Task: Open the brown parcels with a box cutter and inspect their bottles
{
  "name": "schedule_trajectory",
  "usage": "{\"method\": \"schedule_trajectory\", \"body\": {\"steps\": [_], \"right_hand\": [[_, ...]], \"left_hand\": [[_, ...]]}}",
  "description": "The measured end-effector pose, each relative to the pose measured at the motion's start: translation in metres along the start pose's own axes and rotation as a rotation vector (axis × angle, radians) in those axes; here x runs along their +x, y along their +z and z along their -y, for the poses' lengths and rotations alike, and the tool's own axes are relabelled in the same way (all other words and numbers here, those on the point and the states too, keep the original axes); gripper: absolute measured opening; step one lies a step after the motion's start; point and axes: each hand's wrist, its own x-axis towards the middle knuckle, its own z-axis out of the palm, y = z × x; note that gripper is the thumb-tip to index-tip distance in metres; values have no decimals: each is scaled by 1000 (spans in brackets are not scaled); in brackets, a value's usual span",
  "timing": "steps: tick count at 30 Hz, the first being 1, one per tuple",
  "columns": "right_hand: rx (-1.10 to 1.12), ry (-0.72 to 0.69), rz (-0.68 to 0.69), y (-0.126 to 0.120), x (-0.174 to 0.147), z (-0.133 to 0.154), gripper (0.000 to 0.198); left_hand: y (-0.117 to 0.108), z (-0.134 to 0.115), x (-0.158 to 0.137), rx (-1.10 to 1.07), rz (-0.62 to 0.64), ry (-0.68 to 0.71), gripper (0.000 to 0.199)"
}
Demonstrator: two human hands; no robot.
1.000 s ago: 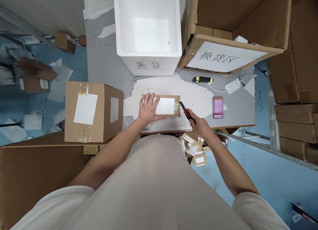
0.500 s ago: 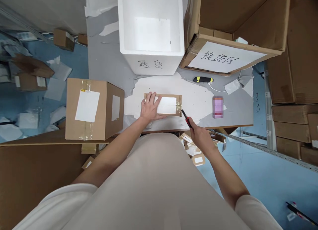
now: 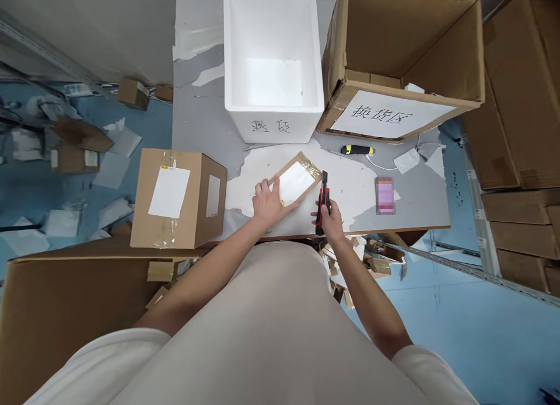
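A small flat cardboard box (image 3: 297,181) with a white label and clear tape over its far end lies slanted on the table. My left hand (image 3: 268,204) grips its near left end, thumb on one side and fingers on the other. In my right hand (image 3: 331,219) is a red and black box cutter (image 3: 322,208), its fingers wrapped round the handle. The cutter points away from my body, its tip close to the box's right corner; whether they touch I cannot tell.
Behind stand a white foam box (image 3: 271,128) and a large open carton (image 3: 336,101). A taped carton (image 3: 166,201) is at the left. A yellow and black cutter (image 3: 357,150) and a pink, blurred-out rectangular item (image 3: 385,195) lie on the table (image 3: 420,209) at the right.
The small box has turned, its taped end swinging away from me. My right hand has moved left, and the cutter now points straight ahead. The whole view has shifted slightly.
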Motion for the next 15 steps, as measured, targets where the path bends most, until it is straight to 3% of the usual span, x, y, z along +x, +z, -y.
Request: {"method": "schedule_trajectory", "body": {"steps": [3,6,11,15], "right_hand": [[30,-37,32,21,16,2,45],[-24,-58,48,23,22,7,42],[-70,-19,101,13,17,10,44],[1,50,63,4,-6,-8,45]], "left_hand": [[6,17,-27,-107,37,43,73],[16,34,-49,-285,89,98,56],[22,45,-55,-386,74,100,60],[9,44,-19,-333,27,76,85]]}}
